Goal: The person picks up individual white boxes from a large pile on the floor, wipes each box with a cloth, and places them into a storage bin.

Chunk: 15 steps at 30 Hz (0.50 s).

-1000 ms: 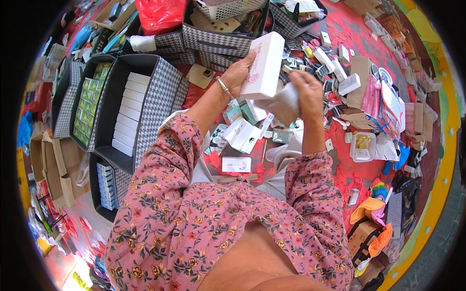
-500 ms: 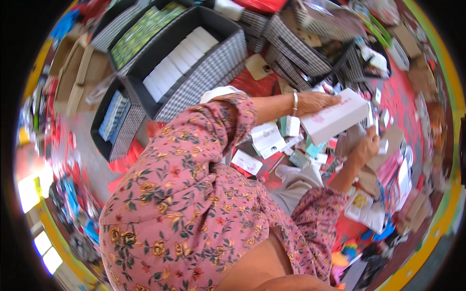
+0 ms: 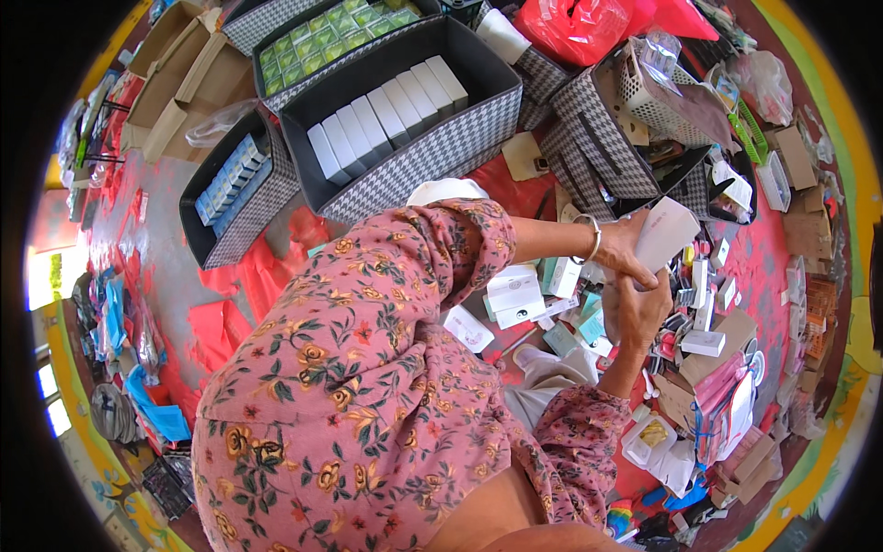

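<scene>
The flat white rectangular cardboard box [image 3: 664,234] sits up around 2 o'clock from the middle of the view, tilted, and both hands are on it. The left hand [image 3: 627,250], the one with the silver bangle [image 3: 593,239] on its wrist, has its fingers wrapped over the box's near-left edge, clamped on it. The right hand [image 3: 641,311] comes up from below at about 6 o'clock of the box, fingers together and pressed against the left hand and the box's lower edge; can't really tell how tight that grip is.

Not much free room around it. Straight below and toward 4 o'clock there's a messy heap of small white and teal cartons [image 3: 561,294] all over the red floor mat [image 3: 258,276]. At 12 o'clock of the box is a houndstooth fabric bin [image 3: 589,147] holding a white plastic basket [image 3: 655,97], rim just beside the hands. Way over at 10 o'clock, a bigger houndstooth bin [image 3: 432,152] has a neat row of long white boxes [image 3: 386,115], well apart from the hands. The floral pink sleeve [image 3: 368,368] fills the lower middle.
</scene>
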Each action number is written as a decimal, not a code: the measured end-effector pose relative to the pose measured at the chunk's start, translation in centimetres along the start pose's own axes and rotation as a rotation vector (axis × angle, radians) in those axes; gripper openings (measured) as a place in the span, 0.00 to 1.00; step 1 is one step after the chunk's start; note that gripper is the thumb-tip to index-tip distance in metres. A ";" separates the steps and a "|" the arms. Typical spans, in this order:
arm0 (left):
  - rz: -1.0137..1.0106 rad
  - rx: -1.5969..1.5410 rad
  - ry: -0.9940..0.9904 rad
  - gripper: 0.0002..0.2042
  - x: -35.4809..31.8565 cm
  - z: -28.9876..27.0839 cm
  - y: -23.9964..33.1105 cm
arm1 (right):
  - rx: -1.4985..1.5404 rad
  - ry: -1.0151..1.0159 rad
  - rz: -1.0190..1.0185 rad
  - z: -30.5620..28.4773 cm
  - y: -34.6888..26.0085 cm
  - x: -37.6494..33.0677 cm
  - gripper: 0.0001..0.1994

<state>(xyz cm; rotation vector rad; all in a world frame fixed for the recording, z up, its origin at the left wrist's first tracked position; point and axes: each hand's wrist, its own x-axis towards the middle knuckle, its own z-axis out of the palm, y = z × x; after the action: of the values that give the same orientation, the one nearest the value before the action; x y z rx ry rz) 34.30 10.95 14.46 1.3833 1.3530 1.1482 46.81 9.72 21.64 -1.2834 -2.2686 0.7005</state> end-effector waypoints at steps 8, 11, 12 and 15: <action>-0.168 -0.682 0.237 0.34 -1.5 -8.6 4.2 | 0.324 -0.083 0.058 -0.2 1.7 0.2 0.18; 0.020 -0.868 0.580 0.33 -3.6 -16.2 3.6 | 0.377 -0.035 0.156 -0.1 2.1 -0.3 0.12; -0.018 -0.747 0.618 0.34 -4.3 -18.8 3.1 | 0.364 -0.002 0.187 -0.5 2.8 -0.5 0.12; -0.174 -0.638 0.863 0.20 -7.3 -25.5 -0.8 | 0.393 -0.015 0.223 -0.3 2.6 -0.7 0.10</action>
<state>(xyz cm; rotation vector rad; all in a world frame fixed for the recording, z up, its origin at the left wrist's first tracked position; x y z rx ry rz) 9.29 3.15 18.60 0.2850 1.4165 1.9421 48.99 10.31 20.17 -1.3419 -1.8866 1.1704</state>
